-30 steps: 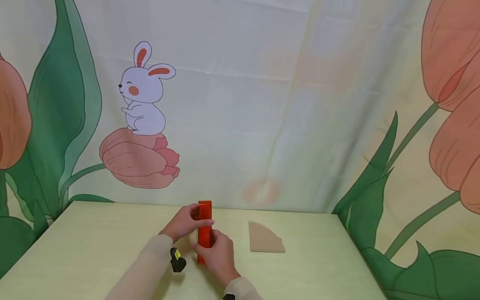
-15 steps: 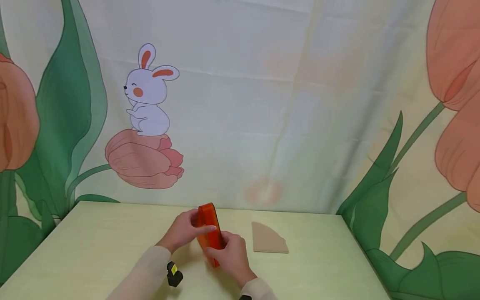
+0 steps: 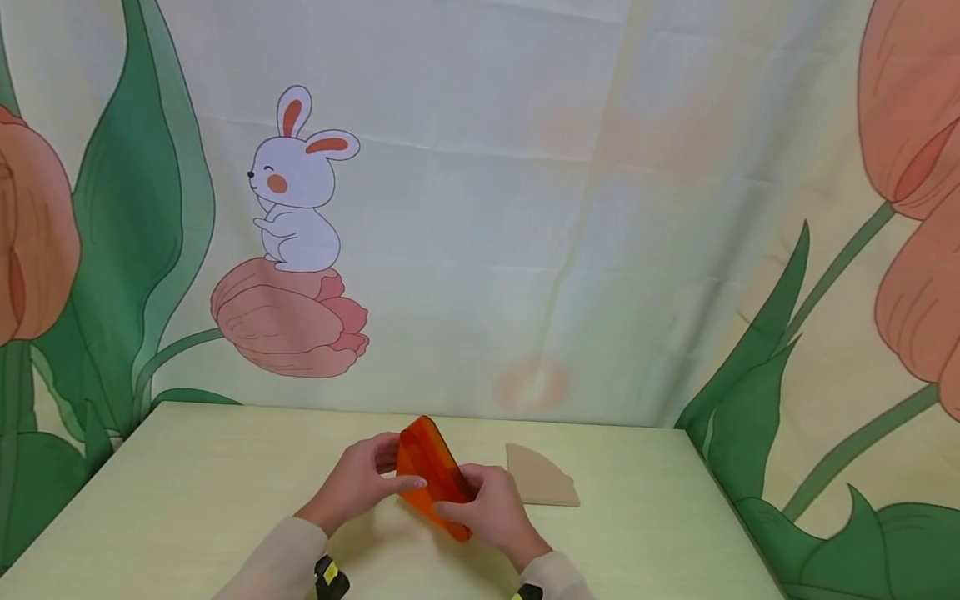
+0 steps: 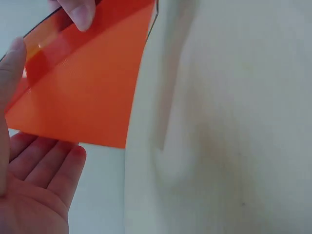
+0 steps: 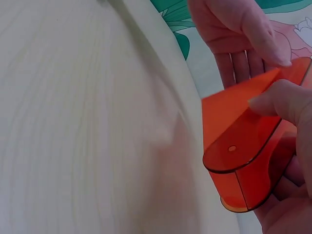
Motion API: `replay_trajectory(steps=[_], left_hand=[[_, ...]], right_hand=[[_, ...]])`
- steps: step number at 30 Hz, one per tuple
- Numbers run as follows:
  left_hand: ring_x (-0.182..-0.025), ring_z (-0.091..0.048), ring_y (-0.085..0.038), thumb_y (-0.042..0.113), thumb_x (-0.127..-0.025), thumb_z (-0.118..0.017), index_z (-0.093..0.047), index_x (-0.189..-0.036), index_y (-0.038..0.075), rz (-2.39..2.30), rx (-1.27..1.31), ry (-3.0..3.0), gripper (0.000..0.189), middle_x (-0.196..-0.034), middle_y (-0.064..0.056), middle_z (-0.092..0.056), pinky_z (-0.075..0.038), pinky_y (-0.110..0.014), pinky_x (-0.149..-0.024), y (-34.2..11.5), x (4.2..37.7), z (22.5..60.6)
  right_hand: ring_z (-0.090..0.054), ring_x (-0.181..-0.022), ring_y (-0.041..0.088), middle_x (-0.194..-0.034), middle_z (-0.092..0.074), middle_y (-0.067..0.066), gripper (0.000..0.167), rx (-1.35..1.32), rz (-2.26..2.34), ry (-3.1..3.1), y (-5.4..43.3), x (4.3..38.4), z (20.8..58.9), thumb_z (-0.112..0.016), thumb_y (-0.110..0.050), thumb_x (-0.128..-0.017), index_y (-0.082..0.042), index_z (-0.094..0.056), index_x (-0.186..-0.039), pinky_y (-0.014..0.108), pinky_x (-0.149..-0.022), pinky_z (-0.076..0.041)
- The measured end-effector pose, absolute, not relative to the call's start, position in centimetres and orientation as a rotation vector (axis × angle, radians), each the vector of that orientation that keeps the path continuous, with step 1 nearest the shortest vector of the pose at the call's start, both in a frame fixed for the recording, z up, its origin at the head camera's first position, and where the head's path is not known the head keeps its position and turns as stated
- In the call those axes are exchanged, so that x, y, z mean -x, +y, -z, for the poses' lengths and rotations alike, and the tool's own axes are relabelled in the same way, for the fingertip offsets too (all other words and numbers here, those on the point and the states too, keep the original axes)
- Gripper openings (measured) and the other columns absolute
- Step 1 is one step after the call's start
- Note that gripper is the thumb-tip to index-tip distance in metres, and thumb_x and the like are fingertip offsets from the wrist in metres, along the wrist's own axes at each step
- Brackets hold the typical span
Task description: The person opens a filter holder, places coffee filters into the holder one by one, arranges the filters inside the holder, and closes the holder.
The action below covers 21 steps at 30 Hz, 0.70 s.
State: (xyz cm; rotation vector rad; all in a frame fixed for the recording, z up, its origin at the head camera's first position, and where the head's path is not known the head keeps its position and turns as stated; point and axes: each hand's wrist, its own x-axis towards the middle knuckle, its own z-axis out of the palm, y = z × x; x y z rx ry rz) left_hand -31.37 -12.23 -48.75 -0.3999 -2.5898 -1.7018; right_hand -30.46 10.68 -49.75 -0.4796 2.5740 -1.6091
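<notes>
- An orange case, see-through and dark along its edges, is between the person's two hands, above the near middle of a pale wooden table. It tilts, top leaning left; I cannot tell whether its lowest corner touches the wood.
- The left hand pinches the case at its upper left, thumb across the near face, fingers behind.
- The right hand pinches it at the lower right, thumb on the near face, fingers wrapped behind.
- From the right wrist I see the case's rounded end, with a small round mark close to it.
- A flat tan piece, roughly a quarter circle, lies on the table just beyond the right hand.
- Behind the table hangs a cloth printed with a white rabbit sitting on a pink tulip.
</notes>
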Motion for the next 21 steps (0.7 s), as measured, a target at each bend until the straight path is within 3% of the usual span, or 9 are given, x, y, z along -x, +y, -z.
replay_trajectory(steps=[9, 21], left_hand=[[-0.116, -0.07, -0.026, 0.027, -0.084, -0.086, -0.064, -0.133, 0.014, 1.873, 0.607, -2.642, 0.055, -0.126, -0.004, -0.072, -0.059, -0.04, -0.098, -13.1, 30.2, 48.5], [-0.107, -0.073, -0.021, 0.032, -0.085, -0.084, -0.066, -0.133, 0.014, 1.942, 0.782, -2.693, 0.055, -0.122, -0.004, -0.075, -0.06, -0.037, -0.096, -13.7, 28.9, 48.6]], right_hand=[[-0.071, -0.091, 0.019, -0.101, -0.078, 0.0, 0.035, 0.527, 1.559, 2.412, 12.9, 30.0, 48.5, -0.088, -0.024, -0.082, -0.018, -0.078, -0.115, 0.04, -0.093, -0.061], [-0.072, -0.09, 0.015, -0.103, -0.079, 0.003, 0.035, 0.74, 1.491, 2.29, 14.4, 29.6, 47.5, -0.087, -0.017, -0.083, -0.014, -0.077, -0.116, 0.024, -0.086, -0.06]])
